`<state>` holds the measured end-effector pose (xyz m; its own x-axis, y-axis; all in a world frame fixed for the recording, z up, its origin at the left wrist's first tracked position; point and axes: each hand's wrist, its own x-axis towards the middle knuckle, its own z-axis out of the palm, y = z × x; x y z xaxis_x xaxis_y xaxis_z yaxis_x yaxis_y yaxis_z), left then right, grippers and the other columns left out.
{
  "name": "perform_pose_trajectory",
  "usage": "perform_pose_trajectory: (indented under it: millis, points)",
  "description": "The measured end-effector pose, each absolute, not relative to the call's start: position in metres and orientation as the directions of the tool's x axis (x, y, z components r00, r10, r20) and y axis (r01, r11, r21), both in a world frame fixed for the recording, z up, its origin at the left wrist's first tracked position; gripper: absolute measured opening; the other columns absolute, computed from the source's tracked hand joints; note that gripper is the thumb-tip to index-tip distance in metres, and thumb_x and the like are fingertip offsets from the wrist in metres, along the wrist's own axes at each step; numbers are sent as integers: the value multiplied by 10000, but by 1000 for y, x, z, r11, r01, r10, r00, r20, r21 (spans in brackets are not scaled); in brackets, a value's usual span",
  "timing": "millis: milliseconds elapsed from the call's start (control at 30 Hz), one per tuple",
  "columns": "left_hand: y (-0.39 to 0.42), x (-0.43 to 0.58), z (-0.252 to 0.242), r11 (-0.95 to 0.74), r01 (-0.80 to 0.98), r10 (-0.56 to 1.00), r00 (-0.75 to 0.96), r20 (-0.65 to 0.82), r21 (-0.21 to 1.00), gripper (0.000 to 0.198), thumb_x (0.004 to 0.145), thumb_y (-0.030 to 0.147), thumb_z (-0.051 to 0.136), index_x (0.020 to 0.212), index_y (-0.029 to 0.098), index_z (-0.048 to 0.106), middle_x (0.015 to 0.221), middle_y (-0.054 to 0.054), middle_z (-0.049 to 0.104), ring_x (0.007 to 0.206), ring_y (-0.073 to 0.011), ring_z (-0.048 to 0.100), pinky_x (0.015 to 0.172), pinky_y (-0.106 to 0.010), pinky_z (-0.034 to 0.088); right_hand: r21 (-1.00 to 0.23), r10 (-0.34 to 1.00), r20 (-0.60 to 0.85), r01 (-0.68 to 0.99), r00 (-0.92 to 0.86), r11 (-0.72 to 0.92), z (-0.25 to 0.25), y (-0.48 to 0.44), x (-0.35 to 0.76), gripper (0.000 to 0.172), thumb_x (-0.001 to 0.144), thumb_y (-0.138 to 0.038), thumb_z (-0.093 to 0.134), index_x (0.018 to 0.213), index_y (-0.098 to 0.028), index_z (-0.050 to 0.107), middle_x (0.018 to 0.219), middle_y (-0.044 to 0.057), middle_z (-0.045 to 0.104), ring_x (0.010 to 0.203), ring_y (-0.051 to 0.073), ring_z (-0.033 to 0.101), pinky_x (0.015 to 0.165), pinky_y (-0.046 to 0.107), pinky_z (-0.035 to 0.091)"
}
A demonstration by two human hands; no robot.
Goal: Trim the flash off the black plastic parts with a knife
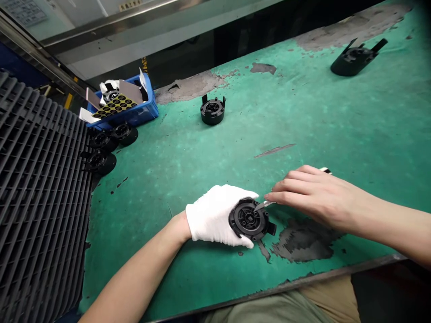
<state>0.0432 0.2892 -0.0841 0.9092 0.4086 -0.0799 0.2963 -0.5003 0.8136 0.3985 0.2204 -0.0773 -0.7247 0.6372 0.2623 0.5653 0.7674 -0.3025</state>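
Note:
In a white glove, my left hand is closed around a round black plastic part, holding it just above or on the green tabletop; I cannot tell which. The part's ribbed inner face is turned up, and a tab sticks out at its lower right. Bare, my right hand grips a slim knife with a pointed metal blade. Its tip meets the upper right of the part's inner face. Most of the knife's handle is hidden under my fingers, with one pale and black end showing behind them.
A similar black part stands mid-table, another at the far right. Several more sit at the left below a blue bin of scraps. A dark grid rack borders the left; the green mat has worn patches.

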Motion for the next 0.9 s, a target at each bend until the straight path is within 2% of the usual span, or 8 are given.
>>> perform_pose_trajectory:
  millis: [100, 400, 567, 733, 900]
  points:
    - [289, 44, -82, -510, 285, 397, 915, -72, 811, 744, 870, 822, 1081, 1346, 292, 864, 1416, -144, 959, 1349, -485, 942, 1159, -568, 758, -342, 631, 247, 544, -735, 767, -70, 225, 396, 504, 1278, -116, 508, 1611, -365, 793, 1256, 16, 928, 977, 228, 742, 895, 439, 430]
    - [293, 46, -77, -491, 264, 368, 927, -77, 830, 674, 872, 728, 1102, 1318, 296, 839, 1263, -80, 954, 1204, -423, 953, 1004, -478, 696, -366, 605, 268, 501, -750, 784, -71, 234, 394, 424, 1324, -154, 500, 1554, -331, 810, 1265, 32, 923, 980, 236, 727, 897, 440, 402]
    - [294, 47, -74, -457, 277, 364, 925, -106, 845, 702, 860, 696, 1116, 1373, 300, 847, 1289, -76, 965, 1176, -410, 949, 1029, -477, 686, -341, 562, 254, 471, -787, 814, -62, 241, 390, 349, 1349, -184, 490, 1495, -305, 783, 1232, 22, 914, 970, 217, 737, 902, 429, 423]
    - [294, 47, -75, -446, 283, 360, 925, -120, 849, 690, 854, 707, 1113, 1342, 302, 841, 1273, -75, 965, 1177, -421, 948, 1009, -483, 676, -347, 555, 256, 461, -791, 817, -59, 245, 389, 377, 1326, -154, 494, 1486, -308, 799, 1225, 23, 915, 947, 225, 714, 889, 434, 420]
    - [295, 47, -75, -440, 269, 354, 929, -110, 857, 713, 867, 697, 1109, 1388, 294, 837, 1315, -79, 966, 1184, -410, 945, 1039, -485, 669, -318, 526, 232, 447, -818, 836, -58, 250, 389, 447, 1286, -123, 478, 1524, -320, 801, 1228, 36, 908, 960, 243, 718, 919, 454, 434]
